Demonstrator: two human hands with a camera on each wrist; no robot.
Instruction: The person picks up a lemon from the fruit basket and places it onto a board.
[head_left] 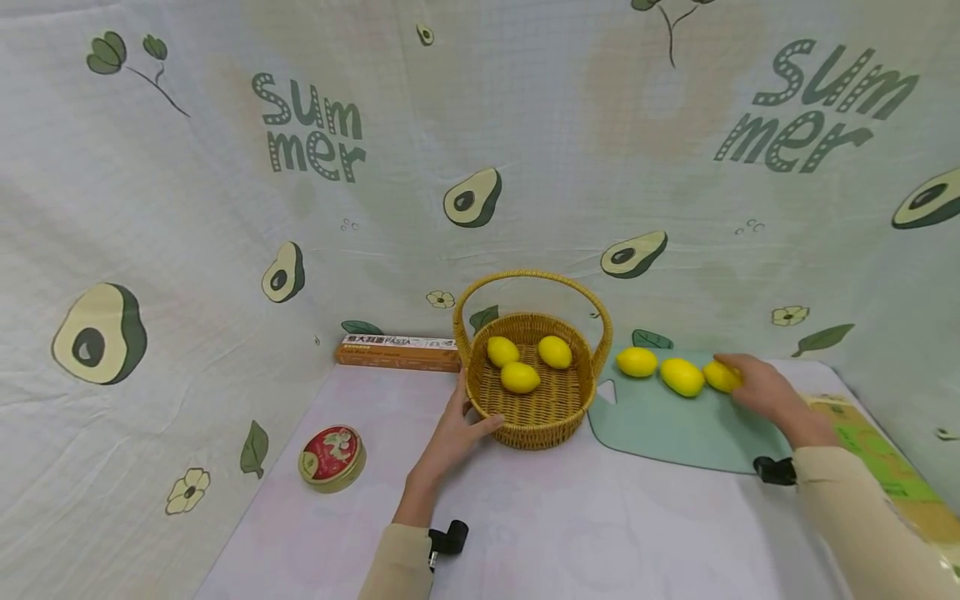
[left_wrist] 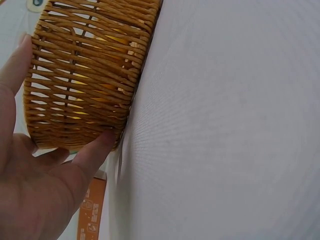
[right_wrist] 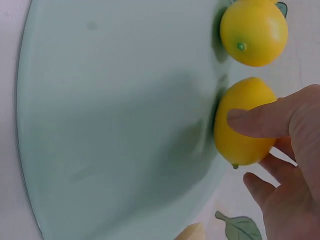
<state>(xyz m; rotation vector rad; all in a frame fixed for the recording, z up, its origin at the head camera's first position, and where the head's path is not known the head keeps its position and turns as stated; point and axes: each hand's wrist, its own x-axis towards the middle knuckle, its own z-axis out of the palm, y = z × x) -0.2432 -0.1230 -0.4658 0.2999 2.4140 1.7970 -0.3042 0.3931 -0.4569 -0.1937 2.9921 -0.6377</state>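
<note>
A wicker basket [head_left: 534, 435] with a tall arched handle stands on the table and holds three yellow lemons [head_left: 520, 377]. Thumb and fingers of my left hand [head_left: 455, 432] are spread against the basket's left and front wall. In the left wrist view the fingers [left_wrist: 95, 154] touch the woven side, fairly straight. On a pale green cutting board [head_left: 675, 433] right of the basket, three more lemons form a row. My right hand [head_left: 772, 400] pinches the rightmost lemon [right_wrist: 245, 122], its thumb across the fruit; the lemon appears to touch the board. Beside it lies another lemon [right_wrist: 254, 32].
Left of the basket, a long pasta box [head_left: 397, 353] lies along the back cloth [head_left: 525, 125]. A round red and gold tin [head_left: 332, 458] sits near the table's left side. Under the right forearm, a green and brown package [head_left: 877, 454] lies along the right edge.
</note>
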